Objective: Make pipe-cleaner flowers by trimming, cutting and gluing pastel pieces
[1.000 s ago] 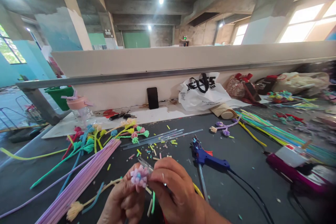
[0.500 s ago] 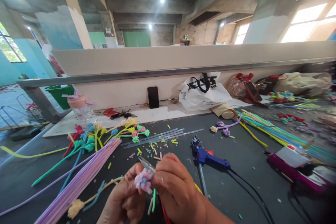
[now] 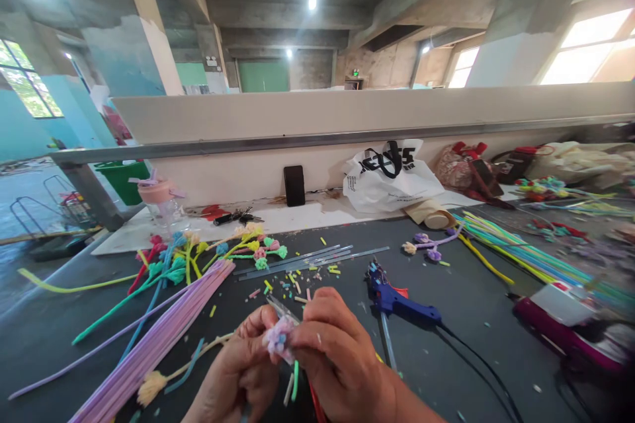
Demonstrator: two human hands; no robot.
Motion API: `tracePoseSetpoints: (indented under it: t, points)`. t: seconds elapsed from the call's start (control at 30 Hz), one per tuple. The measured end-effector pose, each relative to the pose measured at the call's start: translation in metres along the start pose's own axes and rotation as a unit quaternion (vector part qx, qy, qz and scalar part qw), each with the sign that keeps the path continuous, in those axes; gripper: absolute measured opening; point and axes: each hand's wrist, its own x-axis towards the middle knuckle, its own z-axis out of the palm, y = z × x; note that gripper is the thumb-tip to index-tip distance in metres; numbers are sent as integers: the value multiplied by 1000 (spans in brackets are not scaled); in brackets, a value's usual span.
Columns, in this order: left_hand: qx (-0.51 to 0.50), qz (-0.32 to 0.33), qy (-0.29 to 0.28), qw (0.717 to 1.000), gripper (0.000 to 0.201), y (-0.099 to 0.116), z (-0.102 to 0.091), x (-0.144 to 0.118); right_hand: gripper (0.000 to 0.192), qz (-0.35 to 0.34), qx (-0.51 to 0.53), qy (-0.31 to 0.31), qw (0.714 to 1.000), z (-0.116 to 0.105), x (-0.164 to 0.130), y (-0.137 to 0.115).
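Between my two hands is a small pink-and-lilac pipe-cleaner flower (image 3: 280, 338) with a pale blue centre. My left hand (image 3: 241, 370) pinches it from the left with thumb and fingers. On the flower's right side, the fingertips of my right hand (image 3: 342, 357) touch the petals. My right hand is closed round a pair of scissors (image 3: 278, 306); the blades point up and left behind the flower, and red shows at the handle below. Beneath the flower is a short green stem piece (image 3: 296, 380). A cream pipe-cleaner flower (image 3: 151, 386) lies left of my left hand.
A bundle of lilac pipe cleaners (image 3: 163, 337) lies left, with coloured flowers (image 3: 173, 268) behind. Clear glue sticks (image 3: 307, 259) and clippings lie ahead. A blue glue gun (image 3: 404, 304) with a cord stands right. Farther back are a phone (image 3: 294, 185) and a white bag (image 3: 387, 188).
The whole view has shifted slightly, so everything sits a little farther right. The flower has turned a little between my fingers, and the scissor blades show less above it.
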Motion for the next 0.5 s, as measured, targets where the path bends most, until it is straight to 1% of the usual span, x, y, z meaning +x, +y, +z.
tracePoseSetpoints:
  t: [0.1,0.23,0.33,0.4,0.5]
  points:
    - [-5,-8,14,1000,19,1,3,0,22,-13,-25,-5,1000,1,-1,2]
    - [-5,-13,13,1000,18,-1,0,0,18,-15,-35,5,999,3,0,3]
    - [-22,-7,7,1000,17,-3,-1,1,17,-9,-44,-9,999,4,-1,5]
    - [-25,-16,4,1000,16,-3,0,2,16,-10,-52,-19,998,4,-2,6]
    - [-15,-21,20,999,19,-1,4,2,16,-11,-53,-16,998,3,-1,8]
